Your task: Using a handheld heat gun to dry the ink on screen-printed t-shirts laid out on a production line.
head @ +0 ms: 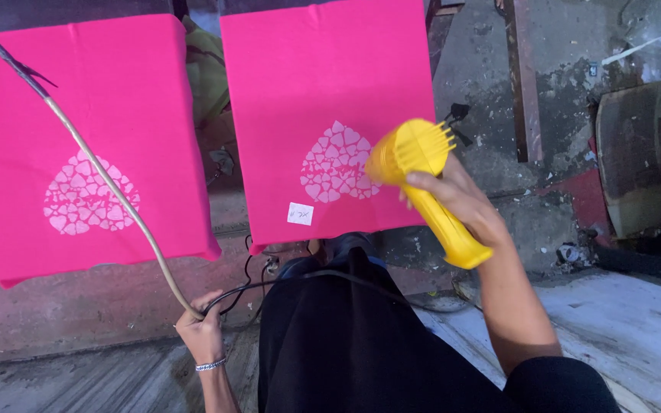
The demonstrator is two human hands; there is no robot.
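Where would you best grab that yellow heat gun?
Judging by its shape, take the yellow heat gun by its long straight handle, coming from the butt end, as the right hand does. The finned rear and nozzle end look bulky, and the nozzle is probably hot.

Black clothing, silver bracelet point(210, 365) on left wrist.

Two pink cloths hang side by side, one on the left point(86, 145) and one on the right point(323, 115). Each carries one white heart print made of small hearts, two prints in all, left point(89, 195) and right point(337, 164). One small white tag point(300, 213) sits on the right cloth. One yellow heat gun point(426, 183) is in view, with one black cord point(330, 275) and one pale cable point(93, 164). Two hands show, right point(460, 199) and left point(202, 333), and one bracelet point(211, 365) circles the left wrist.
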